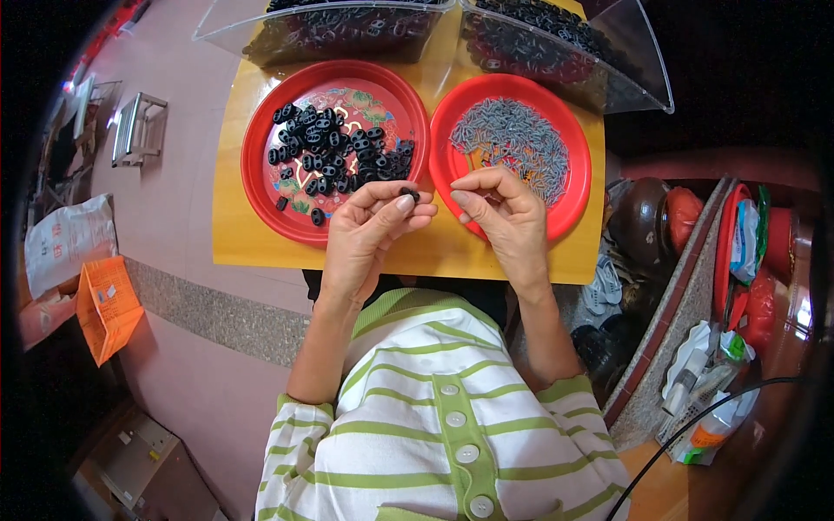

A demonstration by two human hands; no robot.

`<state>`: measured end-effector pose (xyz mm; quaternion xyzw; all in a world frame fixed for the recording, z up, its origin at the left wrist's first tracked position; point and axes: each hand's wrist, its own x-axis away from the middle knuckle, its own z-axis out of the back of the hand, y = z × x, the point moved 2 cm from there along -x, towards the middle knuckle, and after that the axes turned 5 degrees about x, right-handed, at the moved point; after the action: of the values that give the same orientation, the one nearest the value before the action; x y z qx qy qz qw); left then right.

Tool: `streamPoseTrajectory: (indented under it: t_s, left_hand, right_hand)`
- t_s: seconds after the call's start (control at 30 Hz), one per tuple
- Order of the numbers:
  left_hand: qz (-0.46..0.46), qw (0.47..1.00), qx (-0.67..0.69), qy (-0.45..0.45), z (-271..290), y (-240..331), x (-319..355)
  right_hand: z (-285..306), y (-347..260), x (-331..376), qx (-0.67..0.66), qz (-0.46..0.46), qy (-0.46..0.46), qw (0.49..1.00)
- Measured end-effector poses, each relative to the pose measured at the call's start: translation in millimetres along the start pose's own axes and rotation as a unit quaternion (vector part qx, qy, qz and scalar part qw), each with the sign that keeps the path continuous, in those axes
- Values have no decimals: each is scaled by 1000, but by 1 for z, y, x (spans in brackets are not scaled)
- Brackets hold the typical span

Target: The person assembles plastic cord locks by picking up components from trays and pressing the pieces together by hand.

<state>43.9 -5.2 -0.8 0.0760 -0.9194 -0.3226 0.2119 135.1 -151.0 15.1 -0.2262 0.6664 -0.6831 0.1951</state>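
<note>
My left hand point(365, 227) pinches a small black two-holed plastic piece point(409, 194) between thumb and fingertips, above the near rim of the left red tray point(258, 204). Loose black two-holed pieces point(323, 139) of the same look lie heaped in that tray, on its flowered bottom. Level with it, my right hand point(508, 221) is closed, thumb tip close to the index finger; whatever is between them is too small to make out. It hovers over the near left rim of the right red tray point(580, 193), which holds many thin grey pieces point(521, 143), apparently small springs.
Two clear plastic bins, one at the back left point(347, 39) and one at the back right point(569, 48), hold more black pieces. All stand on a yellow table point(408, 256). A metal stool point(136, 130) is off left; jars and bags crowd the right, with a black cable point(695, 425).
</note>
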Motion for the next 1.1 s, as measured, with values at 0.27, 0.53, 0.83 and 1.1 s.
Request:
streamPoseTrajectory:
  t_s: [0.27, 0.53, 0.83, 1.1]
  left_hand:
    - [16, 1000, -5, -16, 4, -3, -2]
    - [16, 1000, -6, -13, 2, -2, -1]
    - [8, 1000, -13, -12, 1, 0, 1]
    - [-42, 996, -85, 1, 1, -2, 0]
  right_hand:
    - [-18, 3, -3, -135, -14, -26, 990]
    - [-25, 9, -6, -166, -5, -34, 985]
    - [-30, 7, -5, -114, 7, -16, 993]
    - [-32, 16, -4, -43, 58, -6, 997]
